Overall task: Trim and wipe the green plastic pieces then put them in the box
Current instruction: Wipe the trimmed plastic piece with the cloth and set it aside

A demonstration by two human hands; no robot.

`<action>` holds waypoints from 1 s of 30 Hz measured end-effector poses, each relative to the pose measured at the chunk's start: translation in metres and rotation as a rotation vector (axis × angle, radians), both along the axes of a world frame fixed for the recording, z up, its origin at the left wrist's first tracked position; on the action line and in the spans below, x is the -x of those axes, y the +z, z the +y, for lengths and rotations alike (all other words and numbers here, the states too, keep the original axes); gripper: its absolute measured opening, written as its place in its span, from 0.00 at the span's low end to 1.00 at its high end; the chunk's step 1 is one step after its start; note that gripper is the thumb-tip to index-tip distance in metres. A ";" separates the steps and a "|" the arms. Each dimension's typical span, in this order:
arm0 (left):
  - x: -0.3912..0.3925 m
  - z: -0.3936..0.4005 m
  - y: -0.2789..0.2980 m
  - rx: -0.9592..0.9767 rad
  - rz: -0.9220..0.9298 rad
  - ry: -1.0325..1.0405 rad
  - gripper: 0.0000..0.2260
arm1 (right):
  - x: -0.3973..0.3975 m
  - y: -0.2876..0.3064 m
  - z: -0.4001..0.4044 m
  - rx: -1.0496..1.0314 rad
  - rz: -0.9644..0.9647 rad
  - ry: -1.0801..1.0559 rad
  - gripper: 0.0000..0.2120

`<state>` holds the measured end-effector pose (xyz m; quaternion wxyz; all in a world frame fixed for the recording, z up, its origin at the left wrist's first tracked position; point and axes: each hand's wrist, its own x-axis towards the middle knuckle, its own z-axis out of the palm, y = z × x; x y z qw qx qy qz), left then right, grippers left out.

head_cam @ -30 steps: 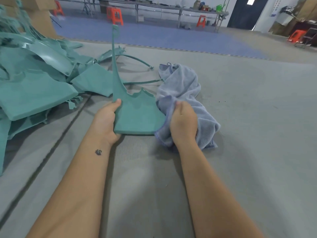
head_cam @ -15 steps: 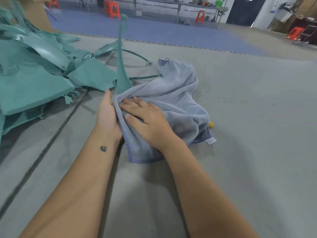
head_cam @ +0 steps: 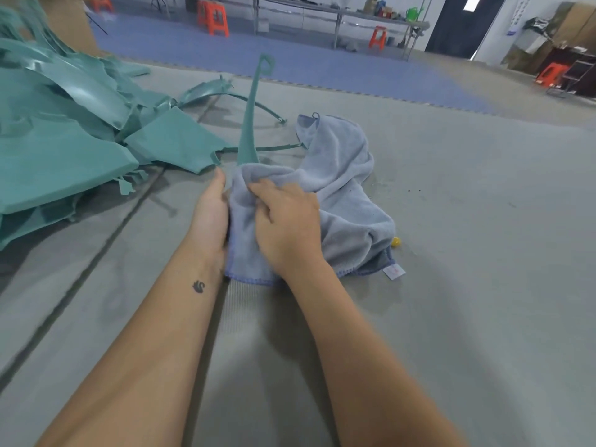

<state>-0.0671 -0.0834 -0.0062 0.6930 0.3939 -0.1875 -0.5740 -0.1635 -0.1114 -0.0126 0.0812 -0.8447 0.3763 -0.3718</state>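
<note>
A green plastic piece (head_cam: 252, 124) stands upright on the grey mat, its long thin arm rising to a looped tip. A blue-grey towel (head_cam: 342, 175) covers its wide lower part. My left hand (head_cam: 211, 211) holds the piece's left edge, thumb up along it. On the near face of the piece lies my right hand (head_cam: 285, 217), fingers curled into the towel and gripping it against the plastic. A heap of green plastic pieces (head_cam: 64, 130) lies to the left. No box shows plainly.
Thin green strips (head_cam: 258, 106) lie behind the towel. A small yellow object (head_cam: 396, 241) peeks out at the towel's right edge. Cardboard (head_cam: 69, 21) stands at the far left. Orange stools (head_cam: 214, 14) and a long table (head_cam: 338, 9) stand far back on the blue floor.
My right hand brought the towel from the piece's right side over its lower face, then slid up it, fingers going from flat to curled. The piece's arm now leans right.
</note>
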 end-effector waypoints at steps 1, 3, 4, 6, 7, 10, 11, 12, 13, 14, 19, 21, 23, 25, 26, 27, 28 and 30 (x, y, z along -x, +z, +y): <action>0.000 0.001 -0.001 0.008 0.013 -0.030 0.33 | 0.004 0.000 -0.001 -0.021 -0.063 0.011 0.14; -0.002 0.003 -0.002 0.029 0.005 -0.079 0.35 | 0.012 -0.001 -0.001 -0.049 -0.109 0.030 0.14; -0.003 0.003 -0.002 0.025 0.002 -0.086 0.34 | 0.015 -0.001 0.000 -0.086 -0.128 0.044 0.14; -0.007 0.002 -0.002 -0.010 0.003 -0.071 0.26 | 0.019 0.000 0.000 -0.263 -0.184 0.077 0.15; -0.008 0.002 -0.001 -0.024 0.000 -0.076 0.23 | 0.021 0.001 -0.002 -0.381 -0.242 0.100 0.15; -0.009 0.005 0.001 0.011 0.057 -0.162 0.20 | 0.028 0.006 -0.007 -0.574 -0.461 0.123 0.18; -0.009 0.006 0.003 0.036 0.098 -0.183 0.20 | 0.031 0.008 -0.009 -0.593 -0.540 0.090 0.19; -0.009 0.007 0.004 0.057 0.137 -0.188 0.21 | 0.032 0.009 -0.010 -0.618 -0.630 0.035 0.20; -0.009 0.008 0.004 0.074 0.163 -0.181 0.22 | 0.034 0.009 -0.012 -0.662 -0.739 -0.015 0.19; -0.007 0.008 0.004 0.089 0.165 -0.169 0.23 | 0.035 0.010 -0.014 -0.725 -0.866 -0.049 0.17; -0.006 0.007 0.001 -0.021 0.088 -0.057 0.14 | 0.053 0.015 -0.019 -0.932 -1.353 -0.235 0.12; -0.011 0.008 0.002 -0.063 0.104 -0.023 0.13 | 0.060 0.016 -0.018 -0.929 -1.442 -0.279 0.10; -0.016 0.009 0.002 -0.082 0.112 -0.036 0.13 | 0.056 0.019 -0.017 -0.861 -1.570 -0.289 0.10; -0.015 0.010 0.002 -0.074 0.130 -0.077 0.12 | 0.048 0.023 -0.015 -0.670 -1.476 -0.329 0.11; -0.015 0.010 0.002 -0.066 0.149 -0.092 0.12 | 0.044 0.025 -0.012 -0.570 -1.349 -0.318 0.11; -0.013 0.009 0.003 -0.056 0.168 -0.106 0.12 | 0.039 0.025 -0.008 -0.477 -1.226 -0.273 0.12; -0.011 0.009 0.004 -0.042 0.186 -0.116 0.13 | 0.035 0.025 -0.004 -0.410 -1.101 -0.193 0.12; -0.007 0.007 0.004 -0.032 0.177 -0.137 0.13 | 0.027 0.022 0.004 -0.370 -0.840 0.009 0.09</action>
